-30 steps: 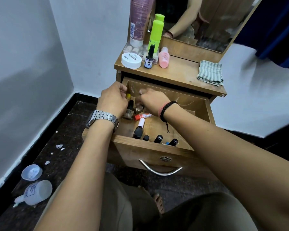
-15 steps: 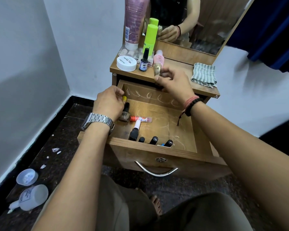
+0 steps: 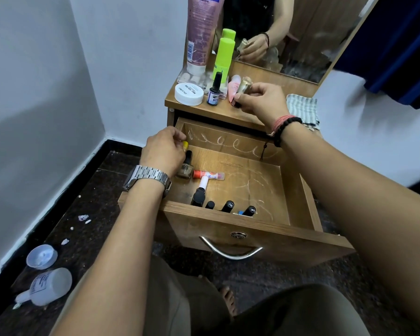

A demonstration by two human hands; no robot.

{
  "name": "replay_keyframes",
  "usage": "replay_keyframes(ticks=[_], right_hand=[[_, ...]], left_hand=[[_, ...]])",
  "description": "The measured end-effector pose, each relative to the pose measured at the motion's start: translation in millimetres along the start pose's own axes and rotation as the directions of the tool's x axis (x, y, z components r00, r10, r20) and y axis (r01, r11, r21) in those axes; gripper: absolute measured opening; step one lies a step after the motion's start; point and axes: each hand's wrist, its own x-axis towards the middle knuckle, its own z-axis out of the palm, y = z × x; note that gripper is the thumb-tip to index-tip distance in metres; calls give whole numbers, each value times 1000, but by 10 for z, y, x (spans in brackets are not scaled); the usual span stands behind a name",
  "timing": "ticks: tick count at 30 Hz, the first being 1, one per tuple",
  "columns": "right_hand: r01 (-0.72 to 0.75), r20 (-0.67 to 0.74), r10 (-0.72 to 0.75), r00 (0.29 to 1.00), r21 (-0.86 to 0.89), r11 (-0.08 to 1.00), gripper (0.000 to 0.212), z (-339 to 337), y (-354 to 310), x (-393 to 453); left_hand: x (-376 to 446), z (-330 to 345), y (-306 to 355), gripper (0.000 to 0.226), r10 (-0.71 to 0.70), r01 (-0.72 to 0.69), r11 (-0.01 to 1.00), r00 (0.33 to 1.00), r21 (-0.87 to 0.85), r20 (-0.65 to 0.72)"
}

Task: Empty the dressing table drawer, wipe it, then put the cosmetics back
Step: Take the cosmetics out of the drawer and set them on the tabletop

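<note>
My right hand (image 3: 261,103) pinches a small gold bottle (image 3: 243,85), tilted, above the tabletop (image 3: 230,112) beside the pink bottle (image 3: 233,89). My left hand (image 3: 164,151), nearer the drawer (image 3: 252,180), curls on what looks like a yellow-capped bottle (image 3: 185,144) at its back-left corner.

The one camera sat on my head and looked forward and steeply down, close over the open drawer (image 3: 228,183) of the dressing table (image 3: 204,110). Its wide angle took in both my forearms, my knees at the bottom edge, the floor (image 3: 87,190) on my left and the mirror (image 3: 301,32) at the top.
</note>
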Motion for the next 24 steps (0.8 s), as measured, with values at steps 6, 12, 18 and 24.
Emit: replay_keyframes(ticks=[6, 12, 18, 24], right_hand=[[52, 3, -53, 999, -246, 968, 17, 133, -32, 55], [80, 13, -80, 997, -296, 952, 27, 177, -41, 95], [90, 5, -94, 996, -332, 939, 27, 172, -33, 113], [87, 6, -90, 996, -343, 935, 40, 163, -49, 124]], left_hand=[[4, 4, -8, 23, 15, -15, 1000, 1000, -3, -3], [14, 15, -16, 22, 11, -11, 1000, 1000, -9, 8], [24, 11, -23, 21, 9, -9, 1000, 1000, -7, 7], [27, 18, -24, 20, 12, -12, 1000, 1000, -10, 10]])
